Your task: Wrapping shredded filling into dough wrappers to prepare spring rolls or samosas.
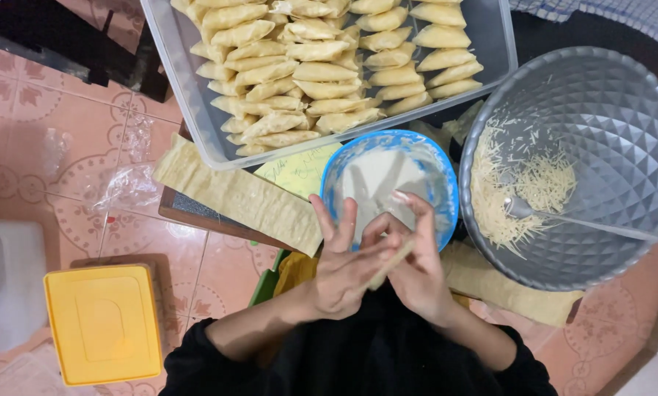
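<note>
1. Both hands, left hand and right hand, pinch a pale pastry strip between them, each grip closed on it.
2. Just beyond sits a blue bowl of white paste.
3. Farther off, a clear tub holds folded pastries.

Pink patterned tiled floor underneath. Directly on it: yellow lidded box near left, crumpled clear plastic wrap farther left, low dark wooden surface at centre, bearing pale pastry strips and containers.
</note>
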